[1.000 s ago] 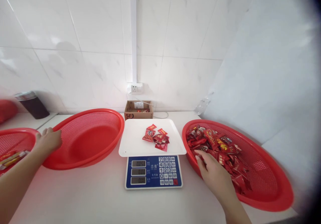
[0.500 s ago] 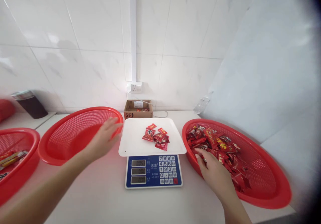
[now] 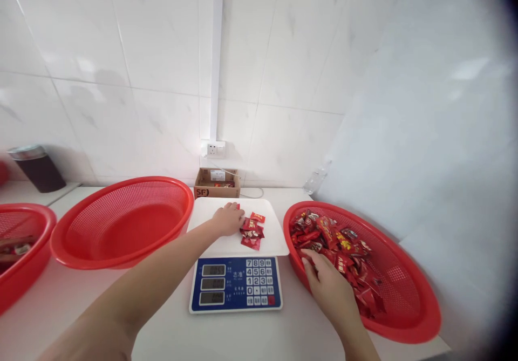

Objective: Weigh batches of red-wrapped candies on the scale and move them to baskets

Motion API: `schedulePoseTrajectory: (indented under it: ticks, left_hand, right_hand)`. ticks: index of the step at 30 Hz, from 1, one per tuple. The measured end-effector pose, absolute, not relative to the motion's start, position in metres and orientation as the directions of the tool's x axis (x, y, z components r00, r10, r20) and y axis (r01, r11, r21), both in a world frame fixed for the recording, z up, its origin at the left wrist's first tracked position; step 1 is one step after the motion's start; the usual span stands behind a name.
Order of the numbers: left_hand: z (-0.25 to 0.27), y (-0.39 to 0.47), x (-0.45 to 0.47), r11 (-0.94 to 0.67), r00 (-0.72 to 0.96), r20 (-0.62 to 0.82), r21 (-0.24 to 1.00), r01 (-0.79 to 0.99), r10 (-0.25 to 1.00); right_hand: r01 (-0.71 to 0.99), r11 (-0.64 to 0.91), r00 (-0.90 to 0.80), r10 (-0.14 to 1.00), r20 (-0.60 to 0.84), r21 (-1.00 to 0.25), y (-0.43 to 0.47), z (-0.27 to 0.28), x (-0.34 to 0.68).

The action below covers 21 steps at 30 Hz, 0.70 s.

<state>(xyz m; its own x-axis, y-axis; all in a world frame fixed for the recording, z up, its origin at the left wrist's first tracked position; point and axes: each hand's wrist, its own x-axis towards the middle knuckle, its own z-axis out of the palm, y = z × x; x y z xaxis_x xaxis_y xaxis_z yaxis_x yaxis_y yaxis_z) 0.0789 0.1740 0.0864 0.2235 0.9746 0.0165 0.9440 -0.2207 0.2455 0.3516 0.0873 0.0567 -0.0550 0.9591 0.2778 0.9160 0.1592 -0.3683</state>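
Table (image 3: 226, 339): white, running back to a tiled wall (image 3: 162, 123); part of its right edge shows at the lower right.
Right hand (image 3: 329, 283): at the near rim of the right basket (image 3: 416, 291), fingers curled and thumb close to them; whether they grip anything, I cannot tell.
Scale (image 3: 236, 285): blue panel with white keys and three small displays, standing mid-table.
Left basket (image 3: 28, 280): red, by the table's left side, cut off by the view; its contents are blurred.
Wrapped sweets (image 3: 340, 250): a mostly red heap inside the right basket, towards its left side.
Left hand (image 3: 229, 220): reaching over the scale's white tray (image 3: 273, 244), palm down, fingers bent at a red wrapper; whether they have closed on it, I cannot tell.
Loose packets (image 3: 252, 233): red and dark brown, clustered on the tray just right of the left hand.
Middle basket (image 3: 137, 237): red, mesh-sided, between the left basket and the scale.
Box (image 3: 218, 191): cardboard, behind the tray near the table's far edge, small packets inside.
Bottle (image 3: 315, 180): clear, near the table's far right corner.
Flask (image 3: 36, 169): dark with a silvery lid, far left by the wall.
Socket (image 3: 212, 149): on the wall above the box.
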Motion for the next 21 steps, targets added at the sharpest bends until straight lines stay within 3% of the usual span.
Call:
schedulePoseTrajectory:
  ticks: [8,16,21]
  left_hand:
    - [0.087,0.178,0.070,-0.111,0.112,0.010,0.235,0.966,0.994]
    - [0.085,0.180,0.063,-0.012,0.032,-0.059,0.315,0.949,0.998]
    - [0.090,0.169,0.051,0.064,-0.056,-0.031,0.387,0.920,0.998]
  right_hand:
    - [0.914,0.144,-0.049,0.967,0.249,-0.379,0.087,0.058,0.352]
    - [0.916,0.154,-0.057,0.964,0.261,-0.371,0.086,0.058,0.352]
    - [0.911,0.178,-0.065,0.953,0.296,-0.372,0.088,0.056,0.352]
